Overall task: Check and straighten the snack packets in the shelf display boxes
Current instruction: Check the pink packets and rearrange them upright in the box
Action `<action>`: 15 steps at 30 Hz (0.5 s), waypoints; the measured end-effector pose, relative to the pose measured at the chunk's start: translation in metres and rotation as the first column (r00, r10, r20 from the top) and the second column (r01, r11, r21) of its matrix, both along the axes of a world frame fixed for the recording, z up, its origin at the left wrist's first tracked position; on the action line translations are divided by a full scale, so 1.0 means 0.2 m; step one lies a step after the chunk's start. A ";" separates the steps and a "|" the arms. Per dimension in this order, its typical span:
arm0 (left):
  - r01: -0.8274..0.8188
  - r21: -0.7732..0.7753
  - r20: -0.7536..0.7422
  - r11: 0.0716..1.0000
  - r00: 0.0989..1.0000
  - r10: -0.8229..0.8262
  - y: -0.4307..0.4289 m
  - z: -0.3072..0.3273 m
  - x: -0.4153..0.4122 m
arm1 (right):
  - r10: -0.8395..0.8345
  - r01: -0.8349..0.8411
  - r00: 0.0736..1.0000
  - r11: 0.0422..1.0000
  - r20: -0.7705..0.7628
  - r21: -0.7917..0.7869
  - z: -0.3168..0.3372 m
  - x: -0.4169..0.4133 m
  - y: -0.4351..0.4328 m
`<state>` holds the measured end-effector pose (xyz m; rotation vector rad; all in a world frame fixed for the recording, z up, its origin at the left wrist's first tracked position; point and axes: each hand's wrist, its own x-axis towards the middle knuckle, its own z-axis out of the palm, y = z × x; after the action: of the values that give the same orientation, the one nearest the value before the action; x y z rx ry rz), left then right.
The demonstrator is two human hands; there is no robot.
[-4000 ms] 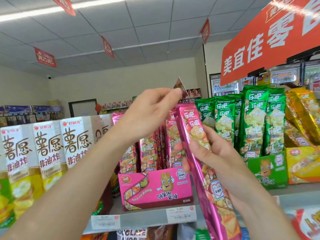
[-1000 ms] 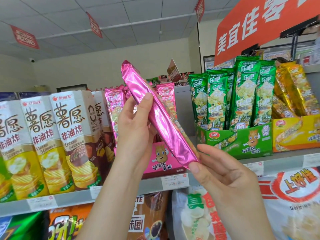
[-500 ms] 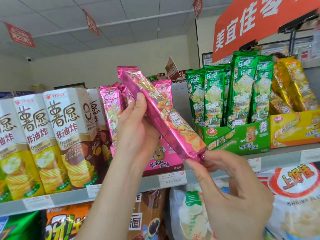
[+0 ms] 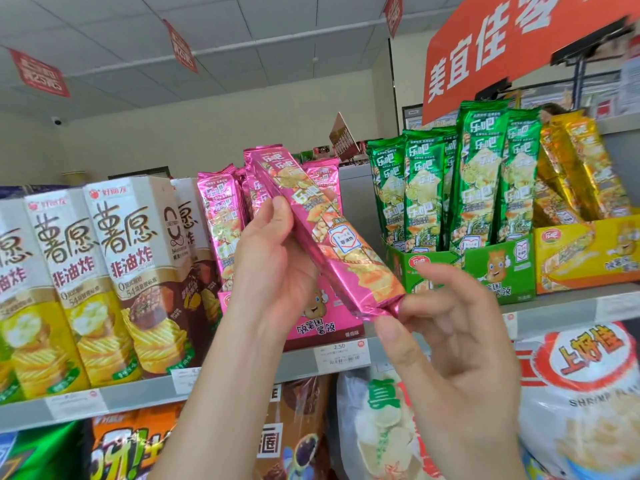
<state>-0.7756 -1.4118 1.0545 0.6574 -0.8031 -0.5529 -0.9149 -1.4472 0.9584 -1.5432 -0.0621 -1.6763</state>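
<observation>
A long pink snack packet (image 4: 325, 233) is held slanted in front of the shelf, printed face toward me, top end up-left. My left hand (image 4: 273, 268) grips its upper half from the left side. My right hand (image 4: 446, 327) pinches its crimped lower end between thumb and fingers. Behind it stands the pink display box (image 4: 322, 323) with several more pink packets (image 4: 221, 223) upright in it. To the right is a green display box (image 4: 491, 268) full of upright green packets (image 4: 474, 181).
A yellow display box (image 4: 585, 258) with leaning gold packets sits far right. Tall white and brown chip cartons (image 4: 135, 271) line the shelf on the left. The shelf edge (image 4: 138, 396) carries price tags. Large snack bags (image 4: 581, 393) fill the shelf below. An orange sign (image 4: 519, 46) hangs overhead.
The pink packet was pulled out of its box and has been rotated in both hands from its plain back to its printed front. My right hand now pinches the bottom end.
</observation>
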 end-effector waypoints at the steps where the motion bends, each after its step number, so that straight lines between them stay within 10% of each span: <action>1: 0.028 -0.021 0.017 0.999 0.999 -0.028 0.01 0.00 0.00 | 0.087 -0.086 0.996 0.995 -0.016 0.043 -0.02 0.02 -0.03; 10: 0.321 -0.056 0.302 0.945 0.908 -0.290 0.00 0.03 -0.02 | 0.343 -0.300 0.836 0.939 -0.429 0.166 0.19 0.02 -0.14; 13: -0.092 -0.031 0.472 0.995 0.876 0.096 0.00 0.08 -0.01 | 0.333 -0.295 0.863 0.943 -0.380 0.156 0.22 0.03 -0.17; 15: -0.495 -0.095 0.691 0.864 0.592 0.415 0.04 0.06 0.03 | 0.295 -0.263 0.895 0.955 -0.335 0.138 0.23 0.04 -0.20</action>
<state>-0.7702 -1.4044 1.0663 1.1686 -1.2588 0.1718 -0.9068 -1.4864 1.0049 -1.6572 -0.0189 -1.1458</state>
